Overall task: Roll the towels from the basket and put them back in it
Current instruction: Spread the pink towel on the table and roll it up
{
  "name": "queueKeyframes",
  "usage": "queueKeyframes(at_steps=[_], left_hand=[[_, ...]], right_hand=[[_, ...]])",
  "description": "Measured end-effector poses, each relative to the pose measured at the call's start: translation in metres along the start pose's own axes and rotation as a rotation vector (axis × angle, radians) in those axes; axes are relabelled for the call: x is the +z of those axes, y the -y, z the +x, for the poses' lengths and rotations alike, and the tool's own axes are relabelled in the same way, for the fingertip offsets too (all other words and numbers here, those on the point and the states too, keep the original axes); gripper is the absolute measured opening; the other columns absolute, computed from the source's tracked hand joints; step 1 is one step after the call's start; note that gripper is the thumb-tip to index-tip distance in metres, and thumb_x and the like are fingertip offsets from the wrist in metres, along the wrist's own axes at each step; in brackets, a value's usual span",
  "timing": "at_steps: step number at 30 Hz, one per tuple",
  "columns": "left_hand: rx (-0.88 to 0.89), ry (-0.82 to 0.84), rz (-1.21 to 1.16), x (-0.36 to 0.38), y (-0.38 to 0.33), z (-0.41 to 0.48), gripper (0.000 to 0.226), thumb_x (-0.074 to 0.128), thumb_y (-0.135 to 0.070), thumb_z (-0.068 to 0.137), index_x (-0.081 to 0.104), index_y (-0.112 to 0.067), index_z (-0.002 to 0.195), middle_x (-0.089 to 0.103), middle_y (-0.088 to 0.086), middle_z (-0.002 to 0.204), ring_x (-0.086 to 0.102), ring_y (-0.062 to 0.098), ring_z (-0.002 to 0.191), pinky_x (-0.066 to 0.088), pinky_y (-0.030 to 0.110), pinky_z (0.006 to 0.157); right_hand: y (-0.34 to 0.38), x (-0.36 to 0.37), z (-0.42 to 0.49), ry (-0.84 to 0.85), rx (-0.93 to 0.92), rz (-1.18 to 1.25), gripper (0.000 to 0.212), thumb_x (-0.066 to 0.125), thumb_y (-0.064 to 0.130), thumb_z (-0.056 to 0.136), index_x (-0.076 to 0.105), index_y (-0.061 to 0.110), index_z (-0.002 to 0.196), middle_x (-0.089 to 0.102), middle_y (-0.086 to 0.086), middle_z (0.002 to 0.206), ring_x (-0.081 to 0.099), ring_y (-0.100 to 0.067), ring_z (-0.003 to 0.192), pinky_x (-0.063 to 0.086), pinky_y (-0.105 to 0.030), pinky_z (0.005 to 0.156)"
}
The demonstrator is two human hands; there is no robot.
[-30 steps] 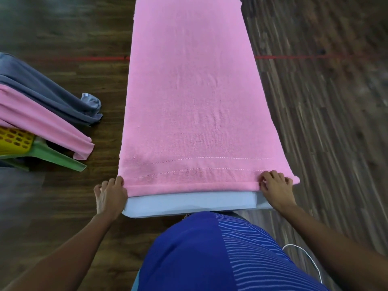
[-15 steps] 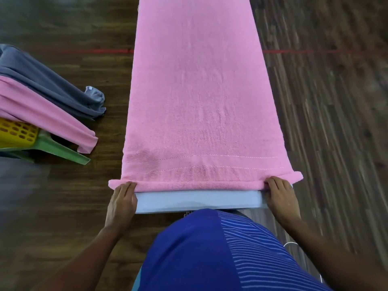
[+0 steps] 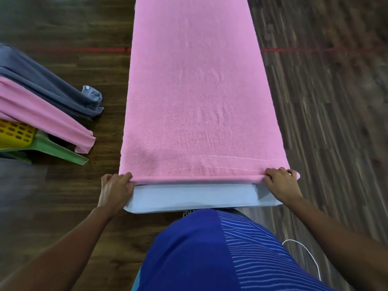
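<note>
While the basket (image 3: pixel 15 133) sits far left under draped towels (image 3: pixel 42 93), the left hand (image 3: pixel 114 191) curls its fingers over the near hem of the pink towel (image 3: pixel 195 91) on the tabletop (image 3: pixel 193 197). Flat before, that hem is now a thin roll, its other end pinched by the right hand (image 3: pixel 282 184).

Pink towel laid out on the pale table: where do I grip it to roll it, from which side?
Grip the pink terry towel by its near hem, at both corners, coming from the near end of the pale table. That hem is already turned into a thin roll across the full width; the left hand and right hand pinch its ends, so it should roll away evenly.
</note>
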State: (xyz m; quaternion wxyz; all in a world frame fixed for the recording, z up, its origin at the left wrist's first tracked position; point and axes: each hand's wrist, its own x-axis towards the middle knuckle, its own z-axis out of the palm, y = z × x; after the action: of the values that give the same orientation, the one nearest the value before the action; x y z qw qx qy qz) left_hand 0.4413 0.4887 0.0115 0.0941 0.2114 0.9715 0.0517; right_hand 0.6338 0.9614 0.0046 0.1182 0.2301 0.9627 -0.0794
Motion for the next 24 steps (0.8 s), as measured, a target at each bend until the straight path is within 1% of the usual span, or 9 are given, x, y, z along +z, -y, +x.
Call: queueKeyframes(at_steps=[2, 4, 6, 8, 12, 15, 21, 23, 24], left_hand=[[-0.06, 0.024, 0.002, 0.001, -0.001, 0.008, 0.011, 0.052, -0.012, 0.09, 0.06, -0.011, 0.097, 0.065, 0.007, 0.079, 0.059, 0.028, 0.078, 0.032, 0.048, 0.094], [-0.119, -0.015, 0.012, 0.002, -0.003, 0.012, 0.015, 0.056, -0.009, 0.088, 0.058, -0.009, 0.103, 0.061, 0.012, 0.091, 0.056, 0.032, 0.088, 0.035, 0.051, 0.091], [-0.117, -0.072, 0.026, 0.003, -0.005, 0.011, 0.02, 0.062, 0.0, 0.081, 0.059, -0.005, 0.101, 0.057, 0.017, 0.097, 0.051, 0.036, 0.091, 0.042, 0.054, 0.083], [-0.05, -0.078, -0.022, 0.003, -0.01, 0.008, 0.024, 0.062, 0.011, 0.074, 0.06, -0.001, 0.094, 0.057, 0.017, 0.094, 0.049, 0.035, 0.084, 0.047, 0.052, 0.072], [0.017, -0.021, -0.011, 0.013, -0.008, 0.0, 0.042, 0.066, 0.01, 0.068, 0.062, 0.003, 0.109, 0.061, 0.019, 0.105, 0.053, 0.036, 0.091, 0.05, 0.051, 0.075], [0.018, 0.021, 0.064, 0.015, -0.007, -0.002, 0.049, 0.072, 0.001, 0.07, 0.06, 0.001, 0.117, 0.06, 0.02, 0.111, 0.055, 0.037, 0.095, 0.05, 0.051, 0.076], [0.014, -0.037, 0.026, 0.004, -0.015, 0.011, 0.021, 0.071, 0.003, 0.075, 0.07, 0.001, 0.096, 0.067, 0.017, 0.096, 0.059, 0.036, 0.088, 0.05, 0.051, 0.075], [0.001, -0.034, 0.023, 0.002, -0.013, 0.012, 0.012, 0.062, -0.007, 0.08, 0.07, -0.002, 0.087, 0.067, 0.013, 0.088, 0.058, 0.032, 0.08, 0.049, 0.049, 0.073], [0.0, -0.019, 0.04, 0.001, -0.011, 0.012, 0.018, 0.055, -0.015, 0.08, 0.069, -0.005, 0.081, 0.066, 0.011, 0.082, 0.056, 0.03, 0.076, 0.048, 0.047, 0.071]], right_hand=[[0.005, -0.004, 0.006, -0.04, 0.052, 0.016, 0.013, 0.053, 0.022, 0.089, 0.061, 0.013, 0.094, 0.065, -0.009, 0.09, 0.055, -0.032, 0.091, 0.031, -0.045, 0.09], [0.008, -0.006, 0.009, -0.102, 0.038, -0.008, 0.016, 0.066, 0.015, 0.083, 0.061, 0.006, 0.096, 0.062, -0.014, 0.094, 0.054, -0.036, 0.088, 0.036, -0.047, 0.081], [0.009, -0.006, 0.008, -0.119, 0.021, 0.066, 0.016, 0.067, 0.005, 0.079, 0.062, 0.002, 0.094, 0.059, -0.016, 0.09, 0.053, -0.037, 0.08, 0.039, -0.044, 0.069], [0.012, -0.003, 0.002, -0.111, -0.015, 0.153, 0.013, 0.063, 0.0, 0.081, 0.061, 0.002, 0.094, 0.057, -0.015, 0.089, 0.053, -0.035, 0.077, 0.041, -0.04, 0.064], [0.01, 0.017, -0.017, -0.137, -0.165, 0.128, 0.031, 0.068, -0.004, 0.072, 0.06, 0.002, 0.101, 0.06, -0.014, 0.1, 0.053, -0.032, 0.085, 0.048, -0.044, 0.073], [0.007, 0.021, -0.024, -0.152, -0.152, 0.146, 0.038, 0.069, -0.004, 0.078, 0.059, 0.003, 0.114, 0.061, -0.014, 0.116, 0.053, -0.029, 0.1, 0.05, -0.045, 0.087], [0.011, 0.011, -0.001, -0.103, -0.103, 0.19, 0.028, 0.064, -0.003, 0.079, 0.065, 0.007, 0.105, 0.067, -0.008, 0.104, 0.053, -0.028, 0.093, 0.047, -0.043, 0.08], [0.011, 0.003, 0.006, -0.089, -0.108, 0.183, 0.022, 0.061, 0.003, 0.083, 0.068, 0.007, 0.104, 0.069, -0.008, 0.101, 0.054, -0.029, 0.09, 0.046, -0.043, 0.08], [0.01, 0.0, 0.009, -0.076, -0.115, 0.167, 0.021, 0.06, 0.005, 0.085, 0.069, 0.008, 0.103, 0.07, -0.008, 0.101, 0.055, -0.03, 0.09, 0.045, -0.043, 0.08]])
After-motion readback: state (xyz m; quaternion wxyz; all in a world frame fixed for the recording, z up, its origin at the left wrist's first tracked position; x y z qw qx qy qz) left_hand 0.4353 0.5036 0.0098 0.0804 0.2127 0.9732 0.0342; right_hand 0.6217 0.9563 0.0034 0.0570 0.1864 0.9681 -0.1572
